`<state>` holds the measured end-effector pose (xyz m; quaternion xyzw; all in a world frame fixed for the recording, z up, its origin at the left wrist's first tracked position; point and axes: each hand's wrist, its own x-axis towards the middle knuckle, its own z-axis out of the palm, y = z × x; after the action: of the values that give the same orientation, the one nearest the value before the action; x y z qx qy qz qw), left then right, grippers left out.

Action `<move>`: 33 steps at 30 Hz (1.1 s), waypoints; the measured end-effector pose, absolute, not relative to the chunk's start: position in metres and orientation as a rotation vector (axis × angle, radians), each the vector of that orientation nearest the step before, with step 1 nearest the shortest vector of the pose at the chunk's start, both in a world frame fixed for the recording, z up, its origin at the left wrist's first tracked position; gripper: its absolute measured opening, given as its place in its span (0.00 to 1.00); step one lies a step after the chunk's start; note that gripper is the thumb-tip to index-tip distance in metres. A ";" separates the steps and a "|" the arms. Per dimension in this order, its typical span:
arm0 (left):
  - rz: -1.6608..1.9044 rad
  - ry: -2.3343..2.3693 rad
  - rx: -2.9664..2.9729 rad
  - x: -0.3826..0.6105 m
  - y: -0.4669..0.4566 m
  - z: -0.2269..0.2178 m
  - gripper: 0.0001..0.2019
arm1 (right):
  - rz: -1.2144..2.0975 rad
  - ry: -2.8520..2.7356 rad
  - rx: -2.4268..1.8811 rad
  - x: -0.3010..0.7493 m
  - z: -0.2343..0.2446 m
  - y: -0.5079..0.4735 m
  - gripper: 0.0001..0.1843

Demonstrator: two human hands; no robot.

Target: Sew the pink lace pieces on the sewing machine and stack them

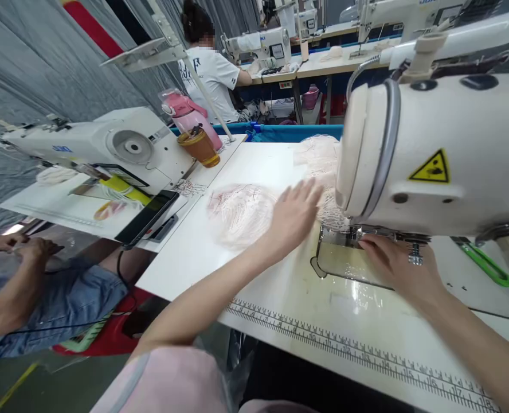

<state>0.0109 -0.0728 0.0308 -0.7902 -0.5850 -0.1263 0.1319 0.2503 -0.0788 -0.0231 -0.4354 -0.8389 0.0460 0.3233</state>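
My left hand (296, 213) is stretched out flat with its fingers extended, between two pieces of pale pink lace fabric. One lace piece (241, 213) lies on the white table to its left. The other lace (323, 158) runs from behind my fingertips toward the needle area of the sewing machine (443, 149). My right hand (403, 264) is at the presser foot (354, 234), on its right side. Its fingertips are partly hidden by the machine parts, and whether they pinch anything is not visible.
Green snips (489, 264) lie right of my right hand. A printed ruler (344, 347) runs along the table's front edge. To the left are a phone (149, 215), an amber cup (200, 146), a pink bottle (194, 117) and another sewing machine (95, 143). Co-workers sit left and ahead.
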 end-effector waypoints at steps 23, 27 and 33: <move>-0.709 -1.262 -3.277 0.026 -0.191 0.034 0.10 | -0.190 -2.342 -1.098 0.247 -0.023 -0.071 0.17; -0.854 -1.436 -3.073 0.034 -0.197 0.036 0.11 | -0.213 -2.347 -1.117 0.247 -0.022 -0.071 0.16; -0.453 -1.381 -2.781 0.033 -0.186 0.022 0.16 | -0.193 -2.410 -0.726 0.247 -0.011 -0.076 0.24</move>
<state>0.0332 -0.1863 0.0218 -0.8863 -0.4401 -0.1443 0.0021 0.2470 -0.0764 -0.0113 -0.2741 -0.9096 -0.0728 0.3035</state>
